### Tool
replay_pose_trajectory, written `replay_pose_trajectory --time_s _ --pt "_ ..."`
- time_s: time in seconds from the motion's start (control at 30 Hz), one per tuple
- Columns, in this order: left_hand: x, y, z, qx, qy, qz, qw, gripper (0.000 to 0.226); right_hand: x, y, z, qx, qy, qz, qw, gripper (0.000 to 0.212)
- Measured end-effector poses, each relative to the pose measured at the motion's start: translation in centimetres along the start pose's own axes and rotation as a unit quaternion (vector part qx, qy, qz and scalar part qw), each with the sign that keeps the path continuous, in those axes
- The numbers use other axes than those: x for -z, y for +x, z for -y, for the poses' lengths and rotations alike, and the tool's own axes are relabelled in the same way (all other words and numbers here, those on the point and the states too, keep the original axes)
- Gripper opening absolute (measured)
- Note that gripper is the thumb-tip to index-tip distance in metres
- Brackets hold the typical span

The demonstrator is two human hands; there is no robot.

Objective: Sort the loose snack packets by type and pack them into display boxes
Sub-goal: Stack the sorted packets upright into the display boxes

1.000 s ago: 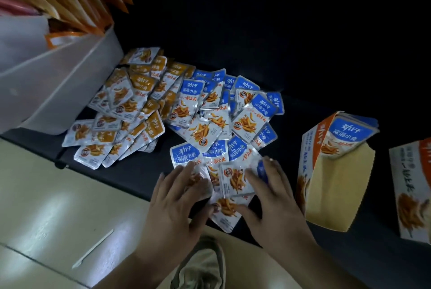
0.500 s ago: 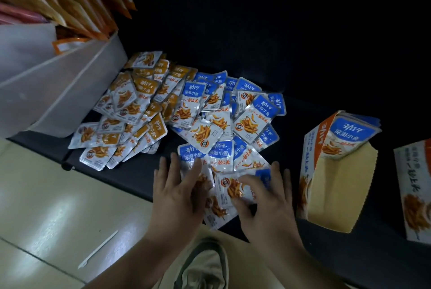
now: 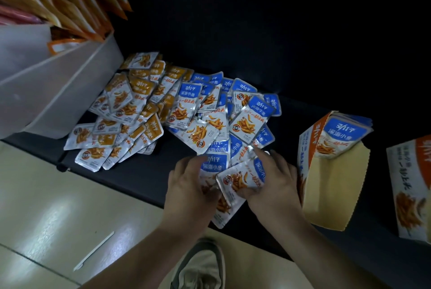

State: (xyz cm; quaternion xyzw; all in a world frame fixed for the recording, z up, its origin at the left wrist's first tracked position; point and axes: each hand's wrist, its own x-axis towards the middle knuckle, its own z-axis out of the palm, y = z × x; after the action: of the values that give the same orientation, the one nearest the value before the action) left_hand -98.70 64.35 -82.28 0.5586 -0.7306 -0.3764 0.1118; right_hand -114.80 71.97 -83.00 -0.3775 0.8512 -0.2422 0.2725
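Note:
Loose snack packets lie on a dark shelf: an orange-topped heap on the left, a blue-topped heap beside it. At the shelf's front edge both hands gather a small stack of blue packets. My left hand grips the stack's left side, fingers curled over it. My right hand pinches a blue packet on top from the right. An open display box with several blue packets inside stands just right of my right hand.
A second display box sits at the far right edge. A white bin with long orange bags stands at the back left. Below the shelf are a pale tiled floor, a white stick and a shoe.
Both hands have drawn closer together around the blue packets, and one packet now lies tilted on top of the stack under my right hand.

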Motion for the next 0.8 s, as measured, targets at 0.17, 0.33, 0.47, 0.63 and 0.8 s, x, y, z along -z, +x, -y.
replay_pose_trajectory --time_s 0.17,0.33,0.47,0.63,0.8 --pt "0.0 0.9 -0.9 0.090 -0.114 0.022 0.989 0.077 0.3 1.1 0.4 0.023 0.029 -0.008 0.999 0.086" --pt "-0.2 0.7 -1.6 0.100 -0.216 0.041 0.970 0.052 0.7 1.5 0.6 0.028 0.100 -0.036 0.994 0.090" --pt "-0.1 0.4 -1.8 0.128 -0.270 0.020 0.954 0.048 0.1 2.1 0.3 -0.040 0.176 -0.066 0.981 0.078" --pt "-0.3 0.5 -2.1 0.186 -0.311 0.035 0.931 0.018 -0.6 1.6 0.3 0.003 0.144 -0.031 0.989 0.072" --pt "-0.7 1.0 -2.8 0.138 -0.213 0.044 0.966 0.030 -0.2 2.2 1.0 0.034 0.032 0.000 0.999 0.080"
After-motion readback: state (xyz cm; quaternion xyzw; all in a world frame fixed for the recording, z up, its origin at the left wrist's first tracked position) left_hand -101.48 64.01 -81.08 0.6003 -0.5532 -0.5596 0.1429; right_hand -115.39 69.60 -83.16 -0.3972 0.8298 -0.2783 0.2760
